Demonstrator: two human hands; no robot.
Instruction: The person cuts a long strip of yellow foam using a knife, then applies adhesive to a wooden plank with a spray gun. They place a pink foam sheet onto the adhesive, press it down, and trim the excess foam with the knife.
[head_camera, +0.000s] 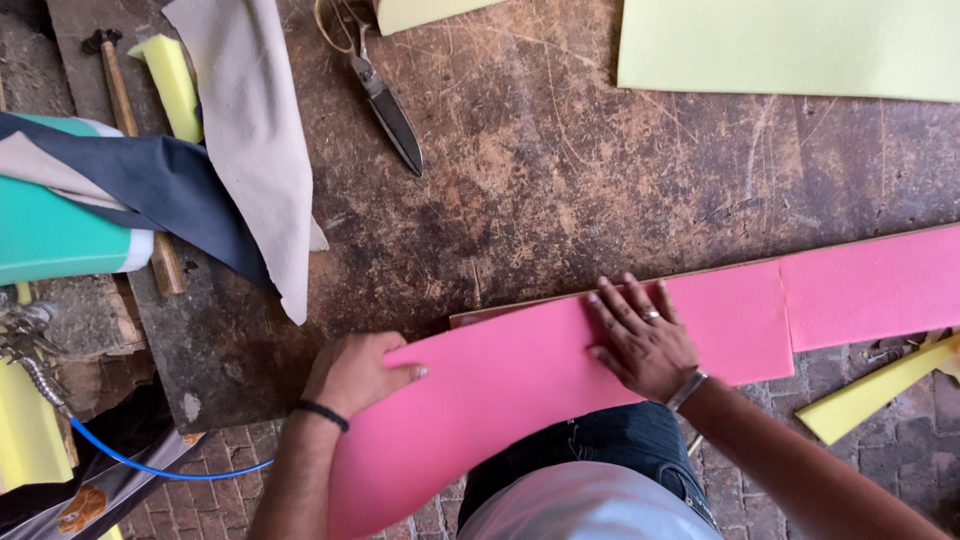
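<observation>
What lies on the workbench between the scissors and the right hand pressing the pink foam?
Nothing: in the head view, the stretch from the scissors down to the right hand on the pink foam sheet is bare, scratched workbench.

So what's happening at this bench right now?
A person is laying a long pink foam sheet along the edge of a worn workbench. The right hand presses flat on the sheet, while the left hand holds its near end, which curves down toward their lap. Scissors and a hammer lie untouched farther back.
</observation>
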